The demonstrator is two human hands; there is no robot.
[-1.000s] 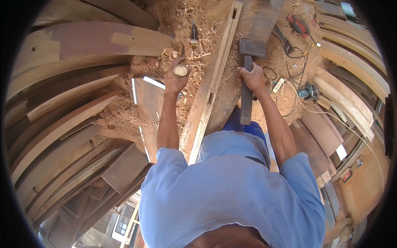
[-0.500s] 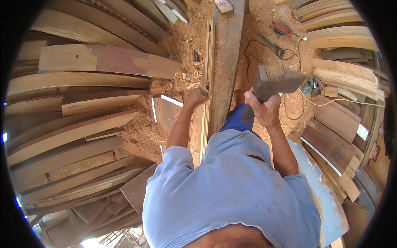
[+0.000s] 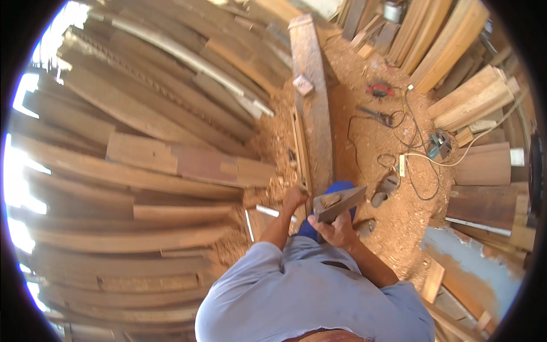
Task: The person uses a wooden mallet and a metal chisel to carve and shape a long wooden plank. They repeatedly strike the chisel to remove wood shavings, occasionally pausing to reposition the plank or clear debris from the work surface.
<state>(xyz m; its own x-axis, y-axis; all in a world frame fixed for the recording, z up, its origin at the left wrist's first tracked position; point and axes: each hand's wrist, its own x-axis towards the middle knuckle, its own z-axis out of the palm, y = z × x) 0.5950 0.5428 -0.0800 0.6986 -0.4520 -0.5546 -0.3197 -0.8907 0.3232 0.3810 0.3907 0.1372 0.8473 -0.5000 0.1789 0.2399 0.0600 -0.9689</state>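
Note:
My left hand is closed around what appears to be a chisel, of which only a short brown end shows. It rests over a narrow, slotted timber beside a thick wooden beam. My right hand grips a wooden mallet with a blocky dark head and a paler patch on top. The mallet head hangs over my blue-clad leg, right of the left hand and apart from it. The mallet's handle is hidden below the head and fingers.
A pale block lies on the beam. On the shavings-covered ground at right are a red power tool, a teal power tool, tangled cords and a pair of sandals. Stacked planks crowd the left; more boards stand at right.
The view has turned and shifted, so the beam and both hands sit lower in it. My right hand has brought the mallet down and closer to my left hand, its head now flatter.

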